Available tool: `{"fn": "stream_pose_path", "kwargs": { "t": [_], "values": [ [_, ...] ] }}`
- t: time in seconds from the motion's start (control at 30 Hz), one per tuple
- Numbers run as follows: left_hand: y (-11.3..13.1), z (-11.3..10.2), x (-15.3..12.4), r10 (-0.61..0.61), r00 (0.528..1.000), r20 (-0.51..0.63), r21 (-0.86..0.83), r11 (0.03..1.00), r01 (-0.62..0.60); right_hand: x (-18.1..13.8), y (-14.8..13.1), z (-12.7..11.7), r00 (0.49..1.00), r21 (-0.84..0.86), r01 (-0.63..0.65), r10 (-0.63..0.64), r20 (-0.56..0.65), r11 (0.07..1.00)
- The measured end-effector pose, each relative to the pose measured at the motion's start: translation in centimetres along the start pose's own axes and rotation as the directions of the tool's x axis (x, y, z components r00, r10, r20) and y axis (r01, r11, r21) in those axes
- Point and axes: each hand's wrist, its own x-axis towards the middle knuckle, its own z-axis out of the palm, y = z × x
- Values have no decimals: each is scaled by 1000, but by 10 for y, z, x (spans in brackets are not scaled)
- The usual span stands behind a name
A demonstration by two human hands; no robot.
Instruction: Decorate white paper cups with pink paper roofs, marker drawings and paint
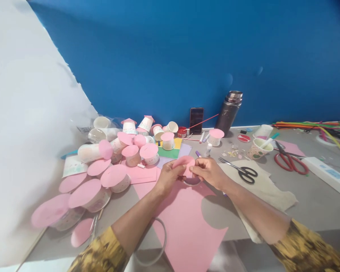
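My left hand (167,174) and my right hand (207,172) meet at the middle of the table, both pinching a pink paper circle (184,163) between them. Just under the hands lies a round tape-like ring (192,182). Beneath it a large pink paper sheet (187,223) with round cut-outs spreads toward me. Left of the hands stands a heap of paper cups with pink paper tops (121,155).
Black-handled scissors (243,172) lie on a cream cloth (272,189) to the right; red-handled scissors (290,160) lie beyond. A steel flask (229,111), a phone (196,120), a patterned cup (257,148) and coloured pipe cleaners (314,126) sit by the blue wall. White wire ring (158,245) near me.
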Motion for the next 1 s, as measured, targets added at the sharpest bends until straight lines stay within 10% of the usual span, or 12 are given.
{"fn": "stream_pose_path", "kwargs": {
  "t": [0.47, 1.0],
  "values": [
    [-8, -8, 3, -168, 974, 153, -232, 952, 200, 1, 9, -10, 998, 220, -26, 14, 55, 975],
    [-11, -12, 2, -280, 922, 266, -271, 896, 351, -5, -3, -6, 995, -34, 95, -96, -25, 995]
  ]
}}
